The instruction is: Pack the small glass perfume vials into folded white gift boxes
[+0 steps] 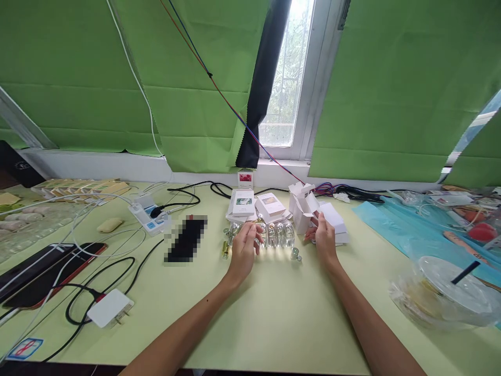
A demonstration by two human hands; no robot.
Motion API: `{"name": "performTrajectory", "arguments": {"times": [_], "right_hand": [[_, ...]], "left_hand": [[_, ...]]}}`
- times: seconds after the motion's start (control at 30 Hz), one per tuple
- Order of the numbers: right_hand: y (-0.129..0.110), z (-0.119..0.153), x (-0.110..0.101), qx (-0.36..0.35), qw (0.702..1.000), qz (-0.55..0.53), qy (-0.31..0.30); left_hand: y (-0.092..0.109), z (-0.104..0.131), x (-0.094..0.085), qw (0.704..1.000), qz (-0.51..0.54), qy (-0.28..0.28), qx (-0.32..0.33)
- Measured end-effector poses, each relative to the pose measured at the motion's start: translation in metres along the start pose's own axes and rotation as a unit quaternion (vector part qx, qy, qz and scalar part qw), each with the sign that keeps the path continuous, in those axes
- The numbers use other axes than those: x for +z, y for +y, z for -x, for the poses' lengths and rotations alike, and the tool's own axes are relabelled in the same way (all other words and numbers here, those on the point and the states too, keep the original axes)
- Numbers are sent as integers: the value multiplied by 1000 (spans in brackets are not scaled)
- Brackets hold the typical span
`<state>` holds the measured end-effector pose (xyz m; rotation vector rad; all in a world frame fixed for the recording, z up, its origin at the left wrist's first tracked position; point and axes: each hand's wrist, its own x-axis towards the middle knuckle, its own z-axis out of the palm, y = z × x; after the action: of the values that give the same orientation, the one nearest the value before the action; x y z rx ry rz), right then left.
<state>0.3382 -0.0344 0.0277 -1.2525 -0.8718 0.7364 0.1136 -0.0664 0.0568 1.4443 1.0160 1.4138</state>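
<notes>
- Head view, clock centred on the glass bottles point(278, 235): a row lying mid-table, small round silvery pieces point(295, 254) at 4.
- Left hand point(246, 248): over the row's left part, fingers curled. Can't tell if it grips a bottle.
- Right hand point(321, 235): at 3, fingertips at the open white carton point(300, 210), fingers part-bent. Grip unclear.
- Printed white boxes point(243, 202) stacked at 11, more white cartons point(333, 218) at 2.
- Surface: pale yellow-green table point(250, 324), bare toward 6.
- Power strip point(148, 216) at 9, white plug adapter point(110, 308) at 8, cables looped around both.
- Blue plastic sheet point(395, 222) at 3, under assorted clutter. Lidded cup point(450, 282) with dark straw, bagged, nearer 4.
- Room: barred window point(284, 89) at 12, daylight in. Green curtains point(203, 115) either side, red and blue wires hanging across.
</notes>
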Motion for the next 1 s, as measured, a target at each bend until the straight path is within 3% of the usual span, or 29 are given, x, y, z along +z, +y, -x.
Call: {"name": "performTrajectory", "arguments": {"times": [0.53,1.0], "right_hand": [[6,3,6,61,996,-24,-65],[8,6,7,38,997,11,-61]], "left_hand": [[0,1,3,1000,-2,-16,-7],[0,2,3,1000,-7,-19,-14]]}}
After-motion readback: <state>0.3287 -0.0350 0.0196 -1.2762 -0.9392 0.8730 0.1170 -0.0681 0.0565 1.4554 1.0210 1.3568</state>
